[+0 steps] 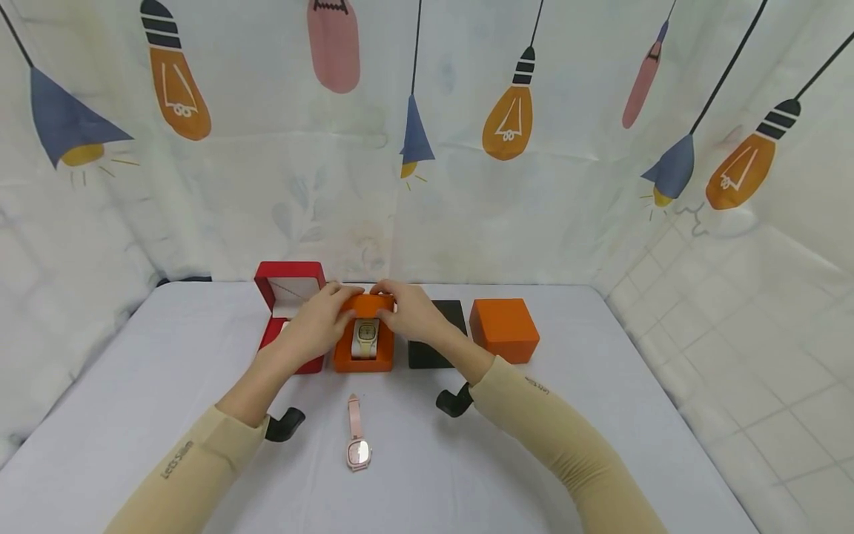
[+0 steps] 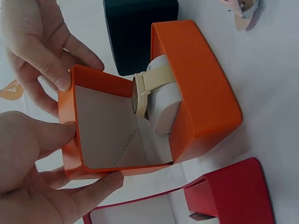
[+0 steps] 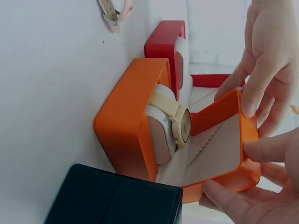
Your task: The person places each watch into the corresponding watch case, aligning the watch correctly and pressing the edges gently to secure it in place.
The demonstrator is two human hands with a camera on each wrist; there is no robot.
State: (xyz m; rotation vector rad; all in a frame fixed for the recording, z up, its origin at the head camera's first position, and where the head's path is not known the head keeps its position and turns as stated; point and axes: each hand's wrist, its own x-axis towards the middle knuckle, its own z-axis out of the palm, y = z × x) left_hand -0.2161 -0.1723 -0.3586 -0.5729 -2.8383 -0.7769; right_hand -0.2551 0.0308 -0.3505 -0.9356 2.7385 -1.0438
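Note:
An orange watch box (image 1: 363, 366) stands with its hinged lid (image 1: 369, 305) raised. A cream-strapped watch (image 1: 365, 337) sits inside, wrapped round a white cushion (image 2: 164, 107). On the lid's left side, my left hand (image 1: 313, 319) grips the rim, thumb on the front edge and fingers behind. My right hand (image 1: 415, 315) pinches the lid's other side the same way. In the right wrist view the lid's pale lining (image 3: 212, 156) faces the watch face (image 3: 185, 125). A pink watch (image 1: 358, 454) lies flat on the table, nearer to me.
Left of the orange box stands an open red box (image 1: 289, 270), partly behind my left hand. A dark green box (image 1: 427, 356) sits to the right, partly covered by my right arm. Beyond it is a closed orange box (image 1: 505, 330). A printed curtain (image 1: 440, 215) hangs behind the table.

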